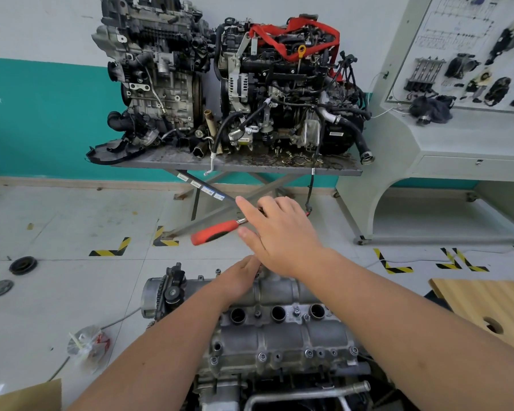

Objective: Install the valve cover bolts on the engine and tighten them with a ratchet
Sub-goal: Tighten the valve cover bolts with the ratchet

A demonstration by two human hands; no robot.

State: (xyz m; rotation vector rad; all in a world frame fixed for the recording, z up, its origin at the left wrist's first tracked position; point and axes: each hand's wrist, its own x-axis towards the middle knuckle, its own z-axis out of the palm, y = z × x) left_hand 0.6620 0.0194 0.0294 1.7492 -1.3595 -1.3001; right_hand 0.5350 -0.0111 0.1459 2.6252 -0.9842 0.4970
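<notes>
In the head view we note the ratchet (220,229) held by our right hand (279,232) above the far edge of the engine (279,330), handle pointing left and slightly down, while our left hand (241,277) rests there, its grasp indiscernible.

Operator: two bare forearms.
Left hand (240,277) and right hand (279,235): no gloves, sleeves, rings or watch visible up to frame edge.

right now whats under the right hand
The ratchet runs under the right hand; its red handle pokes out left. Its head and any bolt below are covered. The left hand rests on the valve cover.
</notes>
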